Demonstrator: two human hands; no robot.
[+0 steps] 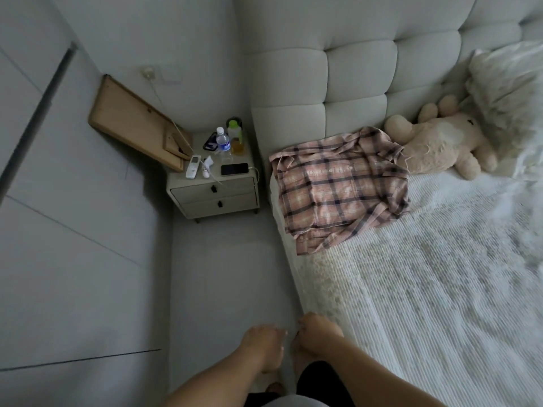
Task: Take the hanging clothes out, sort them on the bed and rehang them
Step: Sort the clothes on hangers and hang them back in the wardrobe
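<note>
One plaid shirt (342, 188) is laid flat on the bed (426, 289), near the headboard (352, 74) and close to the bed's left edge.

Two bare hands are held low in front of the body, just beside the mattress edge and well apart from the shirt; the left hand (263, 343) and the right hand (316, 333) are seen with fingers loosely curled, and nothing is gripped by either, though the fingertips are blurred. One plush toy (437, 142) is lying just beside the shirt's collar, against one pillow (505, 107). On the single nightstand (213, 186), with two drawers, one phone (234, 169), one remote (193, 166) and three bottles (222, 141) are counted. One wooden board (132, 121) is leaned against the wall.
</note>
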